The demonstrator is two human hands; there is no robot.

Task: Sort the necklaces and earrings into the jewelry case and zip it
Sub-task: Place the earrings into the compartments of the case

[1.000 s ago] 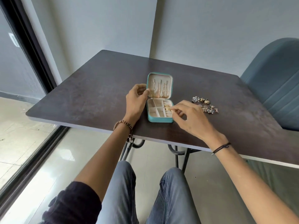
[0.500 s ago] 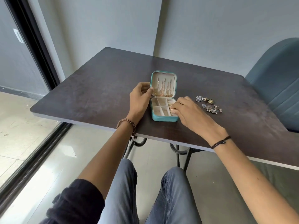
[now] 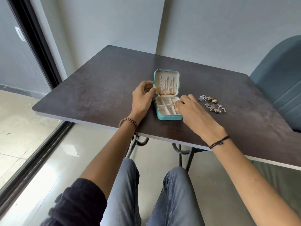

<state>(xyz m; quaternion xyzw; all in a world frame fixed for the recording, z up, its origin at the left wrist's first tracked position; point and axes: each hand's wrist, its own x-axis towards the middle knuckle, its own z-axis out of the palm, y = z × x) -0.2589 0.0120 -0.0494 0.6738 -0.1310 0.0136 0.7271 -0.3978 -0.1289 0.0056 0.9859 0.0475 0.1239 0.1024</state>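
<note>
While the left hand (image 3: 143,98) grips the lid edge of the open teal jewelry case (image 3: 169,115) mid-counter (image 3: 97,88), the right hand (image 3: 195,111), fingers (image 3: 181,105) bunched, pinches what looks like a gold earring (image 3: 176,108) over the case's right compartments: featherlight, probably fragile and snag-prone, best held by its body, with loose earrings (image 3: 211,106) lying nearby.

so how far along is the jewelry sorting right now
Done: thin gold chain necklaces hang inside the raised lid of the small teal jewelry case. In hand: the left grip holds the lid's left edge, while the right grip pinches a small gold piece over the case's right-side compartments. Left: the cluster of silver and gold earrings lies on the dark table right of the case, which is open and unzipped.
</note>
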